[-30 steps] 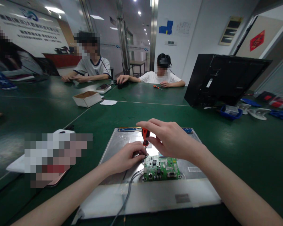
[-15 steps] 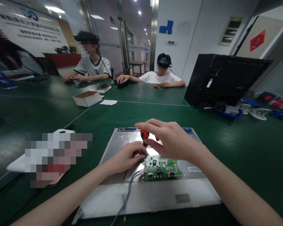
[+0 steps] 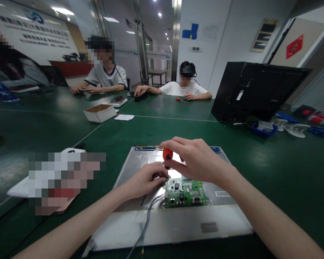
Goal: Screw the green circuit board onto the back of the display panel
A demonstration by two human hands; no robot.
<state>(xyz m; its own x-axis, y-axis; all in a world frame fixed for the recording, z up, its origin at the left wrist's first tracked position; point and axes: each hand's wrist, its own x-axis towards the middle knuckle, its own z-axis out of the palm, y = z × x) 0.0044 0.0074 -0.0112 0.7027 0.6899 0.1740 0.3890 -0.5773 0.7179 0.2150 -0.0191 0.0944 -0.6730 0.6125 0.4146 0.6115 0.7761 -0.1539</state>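
My right hand (image 3: 196, 158) grips the red and black handle of a screwdriver (image 3: 167, 154) between thumb and fingers. The screwdriver stands upright, its tip at the upper left corner of a green circuit board (image 3: 185, 192). Close by that corner, my left hand (image 3: 151, 176) is closed with its fingertips around the lower end of the shaft; whether they pinch the shaft or something small is hidden. The board lies on the silver metal back of a display panel (image 3: 224, 219). Grey cables (image 3: 148, 216) run from the board's left side toward me.
A black monitor housing (image 3: 253, 93) stands at the right, near a blue tray (image 3: 264, 128). A white box (image 3: 99, 113) sits left of centre. Phones (image 3: 67, 205) lie at the left. Several people sit around the green table (image 3: 162, 129); another screwdriver (image 3: 180, 100) lies before one.
My right hand and the screwdriver handle have shifted very slightly to the right, and the handle looks turned. My left hand stays in place.
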